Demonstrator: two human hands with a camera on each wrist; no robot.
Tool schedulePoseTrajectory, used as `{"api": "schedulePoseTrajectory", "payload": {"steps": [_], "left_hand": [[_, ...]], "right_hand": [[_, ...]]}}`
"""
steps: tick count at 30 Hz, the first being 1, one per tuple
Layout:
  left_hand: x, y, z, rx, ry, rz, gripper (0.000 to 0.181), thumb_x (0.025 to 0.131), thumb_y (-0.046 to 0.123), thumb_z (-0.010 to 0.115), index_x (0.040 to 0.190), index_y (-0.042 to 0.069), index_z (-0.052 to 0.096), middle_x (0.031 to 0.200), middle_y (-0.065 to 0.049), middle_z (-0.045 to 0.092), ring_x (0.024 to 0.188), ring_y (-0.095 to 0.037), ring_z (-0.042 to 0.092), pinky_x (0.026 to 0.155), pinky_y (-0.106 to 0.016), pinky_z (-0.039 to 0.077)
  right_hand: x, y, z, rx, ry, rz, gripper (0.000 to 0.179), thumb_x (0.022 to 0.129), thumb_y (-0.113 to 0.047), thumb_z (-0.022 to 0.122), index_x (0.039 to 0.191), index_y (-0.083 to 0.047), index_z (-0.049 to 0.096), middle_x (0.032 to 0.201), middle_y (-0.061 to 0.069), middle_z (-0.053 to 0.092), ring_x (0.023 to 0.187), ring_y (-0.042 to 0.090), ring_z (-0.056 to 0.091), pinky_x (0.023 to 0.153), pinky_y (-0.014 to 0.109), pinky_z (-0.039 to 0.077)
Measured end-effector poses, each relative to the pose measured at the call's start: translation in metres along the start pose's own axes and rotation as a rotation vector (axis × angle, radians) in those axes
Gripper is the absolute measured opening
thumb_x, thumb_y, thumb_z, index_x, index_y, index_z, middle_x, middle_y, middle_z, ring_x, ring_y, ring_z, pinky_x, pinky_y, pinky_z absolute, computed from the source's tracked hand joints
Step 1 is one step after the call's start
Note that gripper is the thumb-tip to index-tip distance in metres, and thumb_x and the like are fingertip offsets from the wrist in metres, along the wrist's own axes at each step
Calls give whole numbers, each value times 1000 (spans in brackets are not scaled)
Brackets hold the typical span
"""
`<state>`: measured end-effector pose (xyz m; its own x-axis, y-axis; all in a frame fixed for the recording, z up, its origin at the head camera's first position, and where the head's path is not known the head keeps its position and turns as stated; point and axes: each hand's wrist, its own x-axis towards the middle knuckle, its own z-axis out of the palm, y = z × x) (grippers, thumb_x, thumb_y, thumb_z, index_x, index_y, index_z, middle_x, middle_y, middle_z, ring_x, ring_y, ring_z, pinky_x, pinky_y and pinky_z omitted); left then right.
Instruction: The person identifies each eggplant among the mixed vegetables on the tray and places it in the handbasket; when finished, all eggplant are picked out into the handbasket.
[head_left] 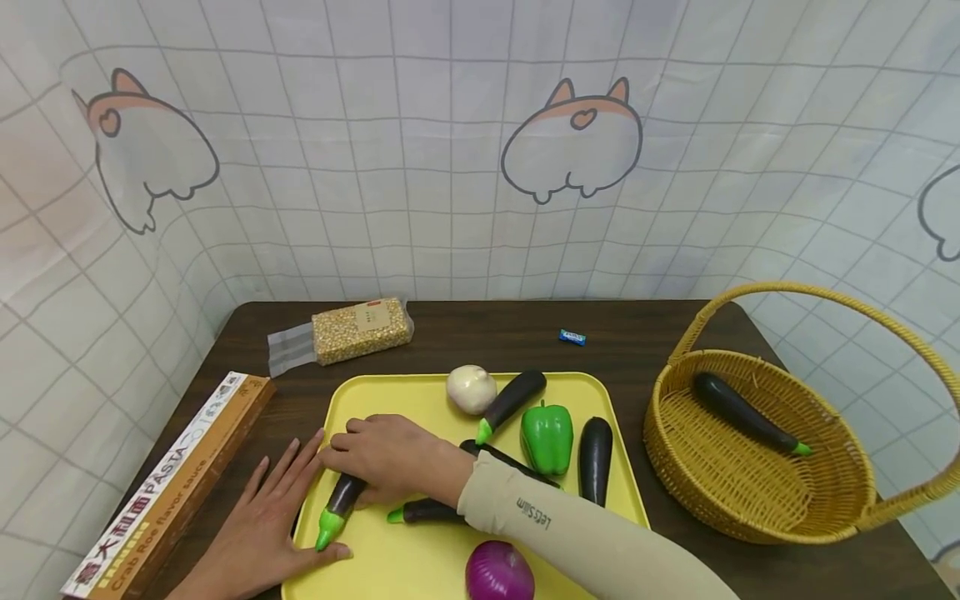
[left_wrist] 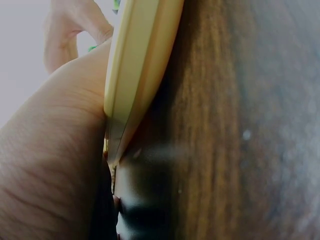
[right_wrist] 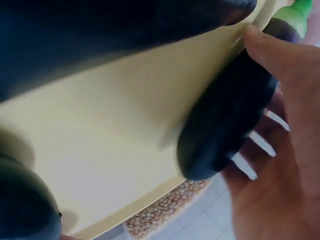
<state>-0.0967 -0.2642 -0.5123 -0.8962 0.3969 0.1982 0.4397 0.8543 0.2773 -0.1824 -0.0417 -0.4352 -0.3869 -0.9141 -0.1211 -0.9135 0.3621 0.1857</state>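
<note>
My right hand grips a dark eggplant with a green stem end, at the left side of the yellow tray. In the right wrist view the thumb and fingers lie along that eggplant. My left hand rests at the tray's left rim, fingers spread and straight, thumb over the edge. Several more eggplants lie on the tray, some partly hidden under the right forearm. Also there are a green bell pepper, a purple onion and a white onion-like bulb.
A woven basket with a tall handle stands to the right and holds one eggplant. Left of the tray lies a long pasta box. Behind are a bag of yellow kernels and a small blue packet.
</note>
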Motion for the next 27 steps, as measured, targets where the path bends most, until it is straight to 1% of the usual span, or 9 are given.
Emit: {"api": "schedulePoseTrajectory", "payload": {"steps": [3, 6, 8, 12, 15, 18, 20, 24, 27], "left_hand": [[0, 0, 1, -9, 10, 7, 124, 76, 80, 77, 171, 21, 24, 176, -3, 18, 155, -44, 24, 125, -60, 4], [0, 0, 2, -16, 0, 4, 123, 77, 79, 77, 171, 20, 25, 176, -2, 17, 155, -43, 23, 126, -59, 2], [1, 1, 2, -23, -10, -5, 123, 77, 79, 77, 171, 20, 24, 176, -2, 16, 156, -43, 22, 126, -59, 0], [1, 2, 2, -31, -35, -22, 123, 78, 80, 75, 171, 22, 22, 177, 0, 13, 156, -43, 20, 126, -59, -1], [2, 1, 1, -38, -50, -31, 122, 78, 81, 75, 172, 26, 19, 177, 0, 12, 156, -44, 20, 125, -60, -2], [2, 1, -1, -44, -47, -25, 121, 78, 79, 76, 172, 28, 20, 177, 0, 12, 156, -45, 21, 125, -60, -1], [2, 0, -3, -37, -38, -15, 121, 78, 78, 77, 172, 26, 21, 177, -1, 13, 155, -46, 22, 125, -60, 0], [1, -1, -3, -24, -23, -7, 120, 78, 78, 78, 170, 21, 26, 176, -2, 14, 154, -47, 24, 125, -61, 2], [1, -1, -4, -27, -37, -25, 120, 78, 79, 77, 171, 22, 25, 177, -1, 13, 154, -47, 23, 125, -63, 2]], "right_hand": [[-3, -1, 1, 23, -29, 1, 43, 99, -55, 70, 134, -33, 62, 126, -14, 61, 110, 7, 56, 89, 25, 52], [-6, 0, 1, 46, -47, 17, 34, 102, -51, 68, 132, -35, 65, 117, -13, 61, 103, 7, 57, 82, 26, 54], [-8, 1, 0, 56, -55, 31, 33, 104, -49, 65, 134, -36, 65, 117, -12, 60, 102, 8, 58, 79, 27, 55], [-12, 6, -7, 58, -72, 53, 40, 105, -47, 63, 143, -35, 60, 119, -11, 60, 101, 9, 60, 77, 28, 56], [-15, 11, -15, 53, -54, 49, 41, 105, -45, 63, 143, -32, 58, 114, -11, 62, 91, 8, 62, 72, 27, 55], [-22, 15, -23, 69, -17, 42, 32, 105, -43, 62, 133, -27, 60, 104, -11, 63, 76, 7, 60, 64, 26, 52], [-28, 18, -28, 95, 8, 41, 27, 105, -42, 62, 125, -24, 60, 96, -11, 60, 68, 5, 57, 58, 26, 49], [-42, 24, -36, 136, 47, 39, 25, 105, -41, 60, 120, -22, 58, 88, -11, 57, 62, 5, 53, 52, 25, 44], [-52, 29, -40, 148, 70, 40, 25, 105, -42, 59, 120, -21, 58, 86, -11, 55, 60, 5, 52, 50, 25, 42]]}}
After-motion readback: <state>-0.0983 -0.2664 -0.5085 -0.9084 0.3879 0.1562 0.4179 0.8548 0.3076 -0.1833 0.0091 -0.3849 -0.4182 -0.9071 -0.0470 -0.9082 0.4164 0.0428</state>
